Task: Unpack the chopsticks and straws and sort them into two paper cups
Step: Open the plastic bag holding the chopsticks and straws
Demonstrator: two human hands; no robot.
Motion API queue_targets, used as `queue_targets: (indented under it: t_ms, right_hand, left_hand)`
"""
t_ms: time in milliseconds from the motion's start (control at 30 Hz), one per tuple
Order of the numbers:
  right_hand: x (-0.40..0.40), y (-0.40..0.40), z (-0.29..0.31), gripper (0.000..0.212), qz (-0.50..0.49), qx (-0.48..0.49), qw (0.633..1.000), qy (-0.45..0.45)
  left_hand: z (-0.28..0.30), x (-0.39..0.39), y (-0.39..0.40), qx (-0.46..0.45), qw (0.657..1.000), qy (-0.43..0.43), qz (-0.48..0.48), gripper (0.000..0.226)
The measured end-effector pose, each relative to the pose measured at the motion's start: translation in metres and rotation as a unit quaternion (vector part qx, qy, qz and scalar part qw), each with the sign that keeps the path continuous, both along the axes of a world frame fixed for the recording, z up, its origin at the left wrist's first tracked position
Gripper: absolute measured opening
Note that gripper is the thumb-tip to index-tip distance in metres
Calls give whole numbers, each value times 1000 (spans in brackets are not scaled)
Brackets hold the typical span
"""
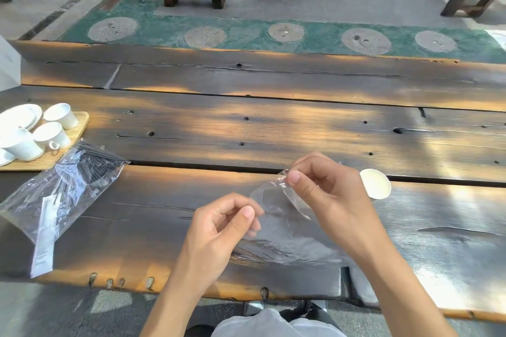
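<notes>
The paper cup (376, 183) lies tipped on its side on the tabletop (273, 128), toward the right end, so its white inside shows. It sits just behind the right hand (325, 189), which hides part of it.

Both hands are up over the near edge of the tabletop, and both hold one clear plastic bag (276, 216). The right hand has its grip closed, with thumb and finger pinching the top corner of the bag. The left hand (227, 224) is lower and nearer, and its grip is closed too, pinching the bag's edge between thumb and fingers. The bag hangs down between the hands, and its lower part rests on the wood. It is hard to tell what is inside it, because the plastic is so clear and shiny.

Near the left end of the tabletop lies another clear bag, the bag of straws (65, 189). It is full of thin dark sticks and has a white paper strip in it. It lies flat, well apart from the hands.

Just behind that bag, at the far left edge, is a wooden tray (78, 128) with white cups (52, 135) and white plates (20, 116) on it.
</notes>
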State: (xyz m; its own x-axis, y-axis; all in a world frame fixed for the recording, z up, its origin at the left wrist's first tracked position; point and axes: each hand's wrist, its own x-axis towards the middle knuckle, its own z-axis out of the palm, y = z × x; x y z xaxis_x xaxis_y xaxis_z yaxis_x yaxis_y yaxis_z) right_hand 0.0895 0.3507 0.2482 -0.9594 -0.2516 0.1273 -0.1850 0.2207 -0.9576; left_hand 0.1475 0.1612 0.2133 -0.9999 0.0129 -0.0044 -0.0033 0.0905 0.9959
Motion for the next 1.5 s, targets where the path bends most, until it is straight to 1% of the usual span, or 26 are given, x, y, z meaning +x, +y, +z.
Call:
queue_targets:
  t_ms: [100, 167, 233, 300, 367, 400, 467, 500, 533, 600, 667, 733, 767, 800, 833, 933, 967, 1033, 1133, 1400, 1500]
  right_hand:
    - [3, -3, 1, 17, 37, 1, 999, -6]
    - [4, -6, 2, 16, 60, 9, 998, -2]
    - [6, -8, 2, 16, 77, 25, 997, 13]
    - [6, -7, 4, 18, 76, 35, 996, 34]
    - [5, -2, 6, 22, 51, 38, 997, 48]
    - [3, 3, 6, 23, 27, 41, 997, 54]
    - [-1, 18, 1, 23, -40, 67, 994, 72]
    - [-4, 27, -4, 26, -75, 81, 991, 75]
    - [-6, 36, -11, 33, -105, 83, 989, 65]
    - [-10, 53, -24, 48, -137, 40, 990, -6]
    - [-10, 63, -33, 67, -127, -18, 987, -94]
    - [-7, 66, -41, 93, -102, -37, 984, -143]
    - [-4, 65, -44, 100, -90, -43, 983, -157]
    - [-3, 65, -47, 100, -81, -51, 982, -165]
    - [-2, 64, -51, 93, -78, -64, 981, -166]
    - [-3, 65, -60, 60, -82, -125, 973, -179]
    - [-2, 66, -61, 55, -77, -143, 968, -189]
    - [-1, 66, -61, 57, -49, -155, 966, -200]
    - [3, 62, -60, 59, -14, -129, 973, -191]
    - [7, 61, -62, 50, -60, -169, 964, -198]
    - [7, 60, -58, 58, -60, -165, 966, -190]
  left_hand:
    - [8, -2, 3, -35, 999, -4, -3, 27]
    - [14, -8, 8, -73, 997, 12, -9, 30]
    - [20, -14, 13, -102, 994, 30, -2, 20]
    - [23, -19, 15, -106, 993, 54, -1, 12]
    - [22, -20, 11, -93, 993, 72, 4, 12]
    - [22, -19, 8, -71, 995, 71, 9, 12]
    - [21, -17, 1, -19, 998, 59, 20, 14]
    - [20, -16, -3, -4, 998, 56, 28, 16]
    - [19, -16, -7, 7, 998, 55, 35, 19]
    - [18, -15, -14, 47, 996, 50, 48, 29]
    - [18, -17, -18, 92, 993, 46, 59, 39]
    - [17, -18, -21, 121, 990, 43, 64, 40]
    - [17, -19, -22, 133, 988, 42, 64, 39]
    - [16, -19, -23, 145, 986, 42, 65, 37]
    - [15, -18, -24, 158, 984, 41, 67, 35]
    - [14, -18, -23, 189, 977, 31, 94, 23]
    - [14, -19, -22, 195, 974, 27, 112, 18]
    - [13, -20, -21, 206, 968, 22, 144, 16]
    - [11, -20, -22, 215, 963, 22, 163, 15]
    - [4, -20, -24, 226, 951, 8, 213, 16]
    - [4, -21, -23, 238, 944, 7, 226, 15]
